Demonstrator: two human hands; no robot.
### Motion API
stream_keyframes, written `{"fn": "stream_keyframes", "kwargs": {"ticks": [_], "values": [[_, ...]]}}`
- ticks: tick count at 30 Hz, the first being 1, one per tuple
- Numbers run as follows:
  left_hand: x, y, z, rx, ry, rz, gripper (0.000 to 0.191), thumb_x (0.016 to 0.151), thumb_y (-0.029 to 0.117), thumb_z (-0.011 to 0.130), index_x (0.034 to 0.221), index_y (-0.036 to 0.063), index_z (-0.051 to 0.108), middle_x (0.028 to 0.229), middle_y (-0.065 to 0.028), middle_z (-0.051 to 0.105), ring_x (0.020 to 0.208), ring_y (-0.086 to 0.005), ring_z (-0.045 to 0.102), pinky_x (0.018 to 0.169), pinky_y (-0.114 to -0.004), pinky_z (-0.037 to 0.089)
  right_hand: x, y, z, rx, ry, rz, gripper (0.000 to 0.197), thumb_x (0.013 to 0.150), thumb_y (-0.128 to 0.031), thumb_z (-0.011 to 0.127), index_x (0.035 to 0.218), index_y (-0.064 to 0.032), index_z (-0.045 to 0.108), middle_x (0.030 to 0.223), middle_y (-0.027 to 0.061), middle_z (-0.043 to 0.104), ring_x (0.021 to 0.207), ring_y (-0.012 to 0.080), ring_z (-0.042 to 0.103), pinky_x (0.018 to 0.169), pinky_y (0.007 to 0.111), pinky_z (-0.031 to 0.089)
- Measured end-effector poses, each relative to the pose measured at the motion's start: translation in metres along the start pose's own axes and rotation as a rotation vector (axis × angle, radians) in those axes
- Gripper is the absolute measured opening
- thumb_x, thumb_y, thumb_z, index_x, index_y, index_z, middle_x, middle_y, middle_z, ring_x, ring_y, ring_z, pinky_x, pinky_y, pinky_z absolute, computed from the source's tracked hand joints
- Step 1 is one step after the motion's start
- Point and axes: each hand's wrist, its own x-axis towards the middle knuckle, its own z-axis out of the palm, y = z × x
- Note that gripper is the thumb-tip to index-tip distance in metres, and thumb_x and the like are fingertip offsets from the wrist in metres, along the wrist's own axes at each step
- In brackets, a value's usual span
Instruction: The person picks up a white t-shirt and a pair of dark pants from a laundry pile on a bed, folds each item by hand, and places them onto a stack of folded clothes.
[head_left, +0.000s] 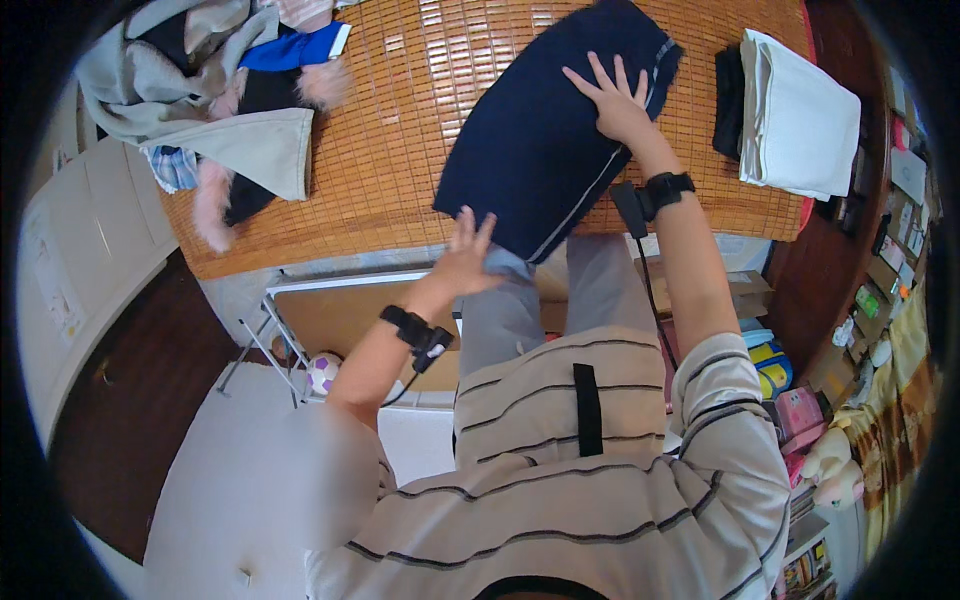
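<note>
A dark navy garment (536, 135) with a thin light stripe along one side lies flat and slanting on a bamboo mat (382, 150). My right hand (619, 101) rests with spread fingers on its upper right part, near the striped edge. At its lower left corner is my left hand (469, 259), fingers apart, the fingertips touching the cloth's near edge. Neither hand is closed on the fabric. Each wrist wears a black strap with a small device and a cable.
A loose heap of clothes (217, 97) lies at the left of the mat. Folded white cloth (799, 120) and a folded black cloth (727, 101) lie at the right. Below the mat's near edge stand a folding table (345, 279) and a purple-white ball (324, 373).
</note>
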Motion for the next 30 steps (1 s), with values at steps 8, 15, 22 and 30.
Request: {"fn": "stream_keyframes", "kwargs": {"ticks": [8,15,22,30], "values": [[0.011,0.023,-0.053,-0.347,-0.3,-0.291,0.066,0.07,0.035,0.067,0.12,0.0037,0.037,0.103,-0.0236,0.057,0.099,-0.0387,0.054,0.083,-0.041,0.044,-0.059,-0.013,0.025,0.447,0.624,0.117,0.069,0.07,-0.013,0.067,0.131,-0.0181,0.037,0.119,0.0116,0.046,0.111,0.0264,0.042,0.092,0.046,0.029],[0.028,-0.027,-0.002,-0.371,0.09,-0.308,0.053,0.068,0.027,0.072,0.105,-0.002,0.047,0.095,-0.0206,0.057,0.089,-0.0318,0.056,0.077,-0.039,0.046,-0.171,-0.011,0.092,0.959,-0.1,0.504,0.06,0.071,-0.05,0.066,0.093,0.0049,0.056,0.07,0.0149,0.06,0.064,0.0273,0.059,0.061,0.035,0.047],[0.031,-0.045,0.045,-0.655,0.163,-0.142,0.034,0.068,0.018,0.073,0.092,-0.0008,0.057,0.069,-0.0084,0.06,0.059,-0.0192,0.055,0.059,-0.031,0.046,-0.18,-0.036,0.121,1.128,-0.334,0.598,0.066,0.068,-0.058,0.064,0.087,0.0051,0.058,0.08,0.0185,0.061,0.076,0.0272,0.06,0.068,0.034,0.047],[0.022,-0.028,0.034,-1.118,0.042,-0.231,0.029,0.074,0.003,0.067,0.101,0.0019,0.058,0.089,-0.0019,0.062,0.078,-0.0099,0.056,0.07,-0.025,0.046,-0.188,-0.047,0.156,1.316,-0.14,0.709,0.044,0.071,-0.042,0.068,0.08,-0.001,0.055,0.075,0.0093,0.055,0.071,0.0193,0.052,0.065,0.031,0.042]]}}
